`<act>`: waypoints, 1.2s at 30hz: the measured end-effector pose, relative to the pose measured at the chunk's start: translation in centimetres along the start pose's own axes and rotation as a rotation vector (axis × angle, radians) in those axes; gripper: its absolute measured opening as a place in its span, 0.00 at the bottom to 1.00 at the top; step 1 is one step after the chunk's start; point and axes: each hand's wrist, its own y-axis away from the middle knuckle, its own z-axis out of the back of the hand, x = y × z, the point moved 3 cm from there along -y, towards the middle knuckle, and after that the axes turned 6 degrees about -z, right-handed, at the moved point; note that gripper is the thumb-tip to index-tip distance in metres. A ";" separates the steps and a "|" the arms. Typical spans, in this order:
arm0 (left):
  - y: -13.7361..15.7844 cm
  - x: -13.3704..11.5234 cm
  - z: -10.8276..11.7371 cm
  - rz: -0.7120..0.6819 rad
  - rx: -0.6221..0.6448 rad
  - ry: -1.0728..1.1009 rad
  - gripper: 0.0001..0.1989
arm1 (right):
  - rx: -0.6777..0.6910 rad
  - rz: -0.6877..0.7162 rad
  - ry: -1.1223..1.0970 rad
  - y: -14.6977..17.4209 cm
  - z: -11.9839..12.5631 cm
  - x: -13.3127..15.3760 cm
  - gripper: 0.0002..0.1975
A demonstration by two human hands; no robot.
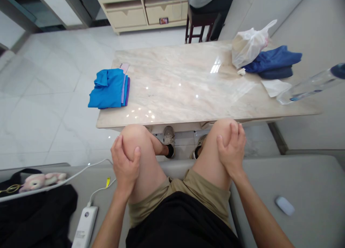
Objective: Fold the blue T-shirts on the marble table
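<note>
My left hand (pixel 125 165) rests on my left knee, thumb apart from the fingers, holding nothing. On the other knee lies my right hand (pixel 232 145), also open, its fingers draped over the outer side. Ahead of both knees stands a marble-topped table (pixel 172 86). A stack of folded blue and purple clothes (pixel 107 90) sits at its left end, with a pale pink phone (pixel 124 67) partly behind it. At the right end are a white plastic bag (pixel 248 47), dark blue cloth (pixel 275 63), a white tissue (pixel 275 87) and a clear plastic bottle (pixel 307 86).
I sit on a grey sofa (pixel 309 176). A white power strip (pixel 85 224) with a cable, black clothing (pixel 35 219) and a pink plush toy (pixel 37 181) lie left; a small white case (pixel 285 205) lies right. Beyond the table, a person sits on a dark stool (pixel 201 22) near a cabinet (pixel 129 18).
</note>
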 end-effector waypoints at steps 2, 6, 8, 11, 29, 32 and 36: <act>-0.3 0.8 -0.2 0.015 -0.005 0.013 0.39 | -0.002 0.004 -0.002 -0.1 0.0 -0.1 0.38; -1.0 2.1 -0.6 -0.010 -0.007 0.040 0.39 | -0.007 0.013 -0.020 -0.1 0.1 0.5 0.39; -1.2 2.2 -0.9 -0.027 0.002 0.054 0.39 | 0.004 0.021 -0.015 -0.2 0.4 1.0 0.39; -1.2 1.6 -1.7 -0.055 0.033 0.079 0.38 | 0.021 0.033 0.014 -0.8 1.6 1.8 0.37; -1.3 -0.9 -3.6 -0.119 0.097 0.028 0.39 | 0.033 0.146 -0.265 -1.2 3.4 8.0 0.29; -1.6 -0.5 -3.7 -0.123 0.108 0.004 0.39 | 0.048 0.124 -0.287 -1.6 2.9 8.4 0.31; -1.8 -0.3 -3.8 -0.118 0.127 -0.003 0.39 | 0.037 0.131 -0.311 -1.7 3.0 8.4 0.27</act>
